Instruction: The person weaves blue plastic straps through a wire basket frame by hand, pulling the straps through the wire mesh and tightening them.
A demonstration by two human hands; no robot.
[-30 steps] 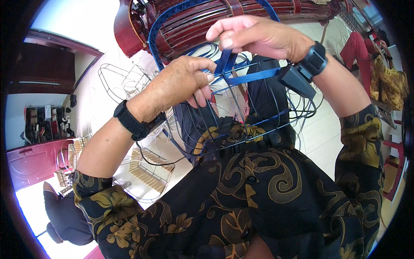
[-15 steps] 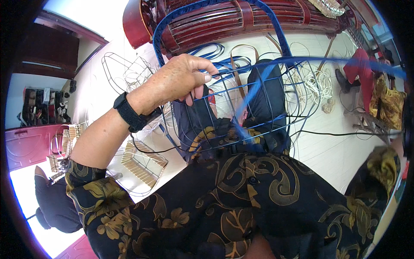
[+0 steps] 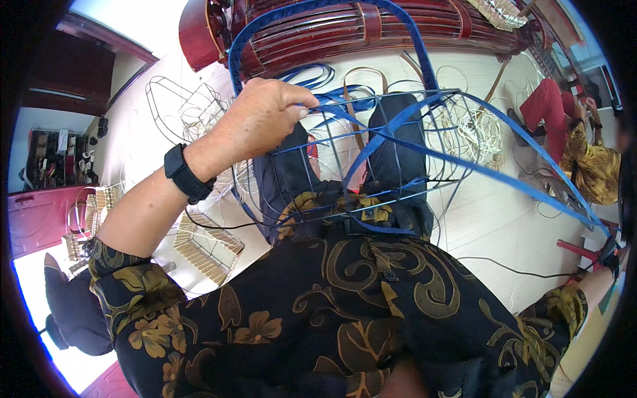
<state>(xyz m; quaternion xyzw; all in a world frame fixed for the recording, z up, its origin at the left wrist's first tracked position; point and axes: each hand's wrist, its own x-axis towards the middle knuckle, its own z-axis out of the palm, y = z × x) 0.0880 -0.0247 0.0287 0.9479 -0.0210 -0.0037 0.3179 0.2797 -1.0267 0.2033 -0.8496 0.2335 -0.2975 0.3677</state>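
Observation:
A wire basket frame sits over my lap, its tall arched handle wrapped in blue. My left hand is closed on the frame's upper rim, thumb and fingers pinched at the rim, where blue strip also runs. From the frame a long flat blue strip stretches out to the right, in two lengths that meet by my right wrist. My right arm reaches far out to the right edge. There my right hand is mostly cut off by the dark rim, its fingers hidden.
Coils of blue strip lie on the floor beyond my knees, before a dark red slatted bench. White cord is heaped at right. Partly woven frames stand at left. Another person sits at the right.
My right arm has come into view at the far right, and the blue strip now stretches out toward it. My left hand and the frame have shifted slightly left.

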